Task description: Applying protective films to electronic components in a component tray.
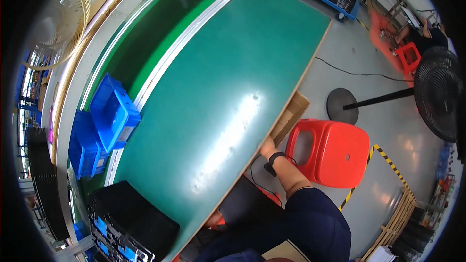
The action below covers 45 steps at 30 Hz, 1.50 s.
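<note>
My right hand (267, 147), with a black band on its wrist, reaches down at the right edge of the green-topped table (213, 87). It is against the near end of an open cardboard box (290, 116) that shows partly from under that edge. The fingers are hidden, so I cannot tell whether they grip the box. Lower down, a small patch of skin (212, 219) shows below the table edge beside dark cloth. It may be my left hand, but no fingers can be made out.
A red plastic stool (340, 153) stands right of my forearm, with a black pedestal fan (437, 94) beyond it. Blue bins (114, 111) sit at the table's left side. A stack of black trays (133, 223) is at the near left corner. A cable crosses the floor.
</note>
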Available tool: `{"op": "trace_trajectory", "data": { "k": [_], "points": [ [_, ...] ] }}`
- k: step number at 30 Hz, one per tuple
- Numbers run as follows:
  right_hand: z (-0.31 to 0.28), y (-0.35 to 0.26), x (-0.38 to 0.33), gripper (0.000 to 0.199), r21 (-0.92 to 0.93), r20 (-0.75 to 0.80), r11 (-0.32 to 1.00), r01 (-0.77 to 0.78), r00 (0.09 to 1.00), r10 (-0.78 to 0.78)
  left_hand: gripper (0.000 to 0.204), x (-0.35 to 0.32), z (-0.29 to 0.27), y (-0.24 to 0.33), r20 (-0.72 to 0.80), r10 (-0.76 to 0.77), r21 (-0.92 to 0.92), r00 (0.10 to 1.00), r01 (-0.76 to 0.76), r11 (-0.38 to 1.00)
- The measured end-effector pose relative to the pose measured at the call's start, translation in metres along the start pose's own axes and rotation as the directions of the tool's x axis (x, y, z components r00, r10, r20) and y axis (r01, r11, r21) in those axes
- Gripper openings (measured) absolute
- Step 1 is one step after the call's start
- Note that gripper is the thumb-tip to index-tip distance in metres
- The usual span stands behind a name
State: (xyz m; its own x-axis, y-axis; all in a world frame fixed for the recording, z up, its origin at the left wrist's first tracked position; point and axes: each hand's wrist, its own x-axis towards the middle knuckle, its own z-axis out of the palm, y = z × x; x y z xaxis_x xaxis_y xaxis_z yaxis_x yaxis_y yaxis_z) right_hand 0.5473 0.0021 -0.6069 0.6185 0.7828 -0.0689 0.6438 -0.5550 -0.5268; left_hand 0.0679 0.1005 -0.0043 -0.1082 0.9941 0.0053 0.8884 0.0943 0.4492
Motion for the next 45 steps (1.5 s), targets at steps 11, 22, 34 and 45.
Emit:
{"op": "trace_trajectory", "data": {
  "k": [11, 22, 34, 45],
  "points": [
    [-0.154, -0.009, -0.036, 0.010, 0.478, 0.026, 0.871, -0.114, 0.993, 0.116, 0.050, 0.048, 0.028, -0.078, -0.102, 0.165, -0.533, 0.981, -0.194, 0.824],
    [-0.156, 0.023, -0.008, 0.032, 0.397, -0.219, 0.532, -0.748, 0.486, 0.846, 0.048, 0.050, 0.027, -0.105, -0.063, 0.043, -0.713, 0.997, -0.075, 0.697],
    [-0.325, -0.127, -0.037, 0.030, 0.784, -0.474, 0.594, 0.182, 0.793, 0.382, 0.062, 0.031, 0.016, -0.079, -0.057, 0.102, -0.858, 0.993, -0.101, 0.503],
    [-0.368, -0.438, -0.060, 0.044, 0.839, 0.177, 0.499, 0.219, 0.757, -0.629, 0.070, 0.014, 0.005, -0.025, 0.031, 0.289, -0.993, 0.957, 0.063, -0.102]
  ]
}}
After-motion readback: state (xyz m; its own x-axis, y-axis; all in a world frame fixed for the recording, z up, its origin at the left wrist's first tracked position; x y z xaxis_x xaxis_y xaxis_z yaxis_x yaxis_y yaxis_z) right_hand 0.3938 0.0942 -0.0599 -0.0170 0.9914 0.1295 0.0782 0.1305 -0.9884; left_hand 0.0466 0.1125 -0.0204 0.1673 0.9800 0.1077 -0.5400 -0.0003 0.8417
